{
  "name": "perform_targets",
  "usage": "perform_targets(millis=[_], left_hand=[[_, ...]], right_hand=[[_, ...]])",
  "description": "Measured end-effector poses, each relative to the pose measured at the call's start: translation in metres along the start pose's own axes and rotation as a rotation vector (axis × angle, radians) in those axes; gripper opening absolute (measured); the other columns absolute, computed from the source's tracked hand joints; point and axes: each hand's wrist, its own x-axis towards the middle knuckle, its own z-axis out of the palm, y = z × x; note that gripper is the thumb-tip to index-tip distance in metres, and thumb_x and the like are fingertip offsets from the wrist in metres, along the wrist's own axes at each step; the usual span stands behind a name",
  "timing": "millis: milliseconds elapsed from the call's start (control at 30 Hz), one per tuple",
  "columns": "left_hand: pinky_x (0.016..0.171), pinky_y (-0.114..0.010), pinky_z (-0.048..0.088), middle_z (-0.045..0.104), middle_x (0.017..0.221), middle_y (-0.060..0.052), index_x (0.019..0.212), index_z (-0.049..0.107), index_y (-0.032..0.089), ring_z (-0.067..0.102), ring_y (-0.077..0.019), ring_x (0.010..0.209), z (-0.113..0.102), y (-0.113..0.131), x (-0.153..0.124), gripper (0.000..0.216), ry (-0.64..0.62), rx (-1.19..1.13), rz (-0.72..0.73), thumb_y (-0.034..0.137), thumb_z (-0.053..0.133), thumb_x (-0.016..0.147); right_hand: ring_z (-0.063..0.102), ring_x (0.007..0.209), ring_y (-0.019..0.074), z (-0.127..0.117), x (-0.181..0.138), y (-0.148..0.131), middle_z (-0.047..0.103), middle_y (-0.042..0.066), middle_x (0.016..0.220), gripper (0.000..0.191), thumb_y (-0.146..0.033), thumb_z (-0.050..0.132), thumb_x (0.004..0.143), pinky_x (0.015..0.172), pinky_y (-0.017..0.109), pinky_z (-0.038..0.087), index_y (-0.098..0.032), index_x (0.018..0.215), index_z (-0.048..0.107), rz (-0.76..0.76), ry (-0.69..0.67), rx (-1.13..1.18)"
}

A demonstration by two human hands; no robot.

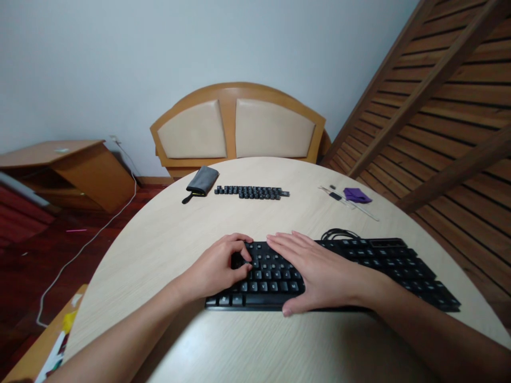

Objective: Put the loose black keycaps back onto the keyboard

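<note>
A black keyboard (263,287) lies near the front of the round table, with several of its upper left keys stripped to small bare posts. My left hand (223,263) is over its left end, thumb and index fingertip pinched together at the keys; whatever sits between the tips is too small to make out. Flat across the middle of the keyboard rests my right hand (319,271), its fingers stretched out and the thumb over the front edge. Farther back, loose black keycaps (259,192) are laid out in rows.
On the pale tabletop (159,255), a grey cloth pouch (203,180) lies at the back left. Thin white sticks (361,209) and a folded purple cloth (357,195) are at the right. A coiled black cable (339,234) sits behind the keyboard. A chair back (231,125) stands beyond.
</note>
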Motion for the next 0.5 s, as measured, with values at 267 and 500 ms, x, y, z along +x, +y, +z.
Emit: perform_targets(millis=[267,500], left_hand=[[0.096,-0.042,0.051,0.073,0.106,-0.006,0.096,0.067,0.02,0.067,-0.0226,0.101,-0.001,-0.012,0.013,0.011,0.094,-0.079,-0.035,0.027,0.06,0.09],[0.076,-0.03,0.054,0.074,0.105,-0.006,0.118,0.065,0.02,0.07,-0.0194,0.085,-0.015,-0.056,0.068,0.028,0.289,0.317,-0.17,0.033,0.057,0.094]], right_hand=[[0.033,0.144,0.0388,0.001,0.009,0.0,0.036,0.02,0.158,0.113,-0.068,0.076,0.068,0.12,0.057,0.024,-0.012,0.156,0.031,0.016,-0.058,0.04],[0.031,0.144,0.0384,0.002,0.011,0.003,0.031,0.019,0.161,0.117,-0.075,0.069,0.07,0.12,0.054,0.023,-0.009,0.157,0.027,0.018,-0.067,0.034]])
